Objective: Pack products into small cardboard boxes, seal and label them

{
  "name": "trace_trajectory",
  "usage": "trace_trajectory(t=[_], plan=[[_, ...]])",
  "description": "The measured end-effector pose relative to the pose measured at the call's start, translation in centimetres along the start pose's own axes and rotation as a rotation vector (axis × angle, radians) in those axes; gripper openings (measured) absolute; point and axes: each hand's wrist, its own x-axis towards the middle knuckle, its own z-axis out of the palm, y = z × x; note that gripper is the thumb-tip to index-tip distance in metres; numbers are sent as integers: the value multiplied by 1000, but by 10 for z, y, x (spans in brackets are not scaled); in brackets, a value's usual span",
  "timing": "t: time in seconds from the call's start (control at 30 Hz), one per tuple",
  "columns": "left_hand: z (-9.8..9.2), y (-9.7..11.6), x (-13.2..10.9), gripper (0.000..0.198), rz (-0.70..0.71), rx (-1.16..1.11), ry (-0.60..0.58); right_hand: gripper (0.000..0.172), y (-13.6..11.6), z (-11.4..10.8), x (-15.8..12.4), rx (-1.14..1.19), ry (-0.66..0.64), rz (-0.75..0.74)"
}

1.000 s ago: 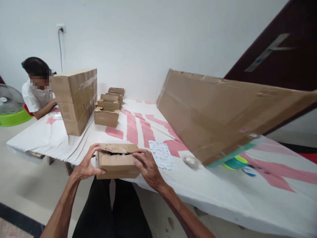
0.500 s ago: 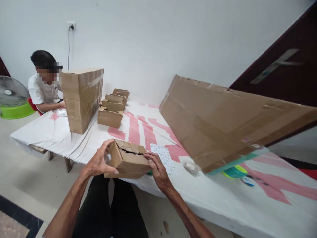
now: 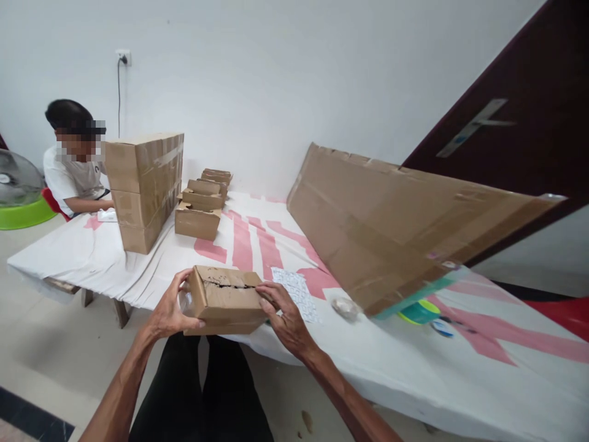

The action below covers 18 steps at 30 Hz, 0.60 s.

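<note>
A small brown cardboard box [image 3: 225,307] is held at the near edge of the table, over my lap. A dark, ragged gap runs along the seam of its top flaps. My left hand [image 3: 172,310] grips the box's left end, thumb low on the front side and fingers higher up on the end. At the opposite end, my right hand [image 3: 285,316] has its fingers on the top right corner by the seam and its thumb near the side. Behind the box's right end, a sheet of printed stickers or paper [image 3: 294,291] lies on the cloth.
Stacked closed boxes [image 3: 131,196] stand at the left, before a seated person [image 3: 76,178]. Several open boxes [image 3: 197,220] form a row behind. A large cardboard sheet [image 3: 391,227] leans at the right. Near it lie a clear tape roll [image 3: 346,308] and a green container [image 3: 419,312].
The whole view has shifted slightly, so things sit further left and a little lower. The gap between the box's top flaps looks narrower. Both hands keep their hold.
</note>
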Motion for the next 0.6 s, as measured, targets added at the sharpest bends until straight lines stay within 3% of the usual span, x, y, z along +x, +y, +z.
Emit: trace_trajectory(t=[0.3, 0.47, 0.6], plan=[[-14, -11, -13, 95, -75, 7, -38, 21, -12, 2, 5, -97, -55, -91], [-17, -19, -19, 83, -144, 52, 3, 22, -24, 8, 15, -142, -86, -167], [-16, -17, -18, 76, -151, 25, 19, 21, 1, -2, 13, -208, -5, -90]])
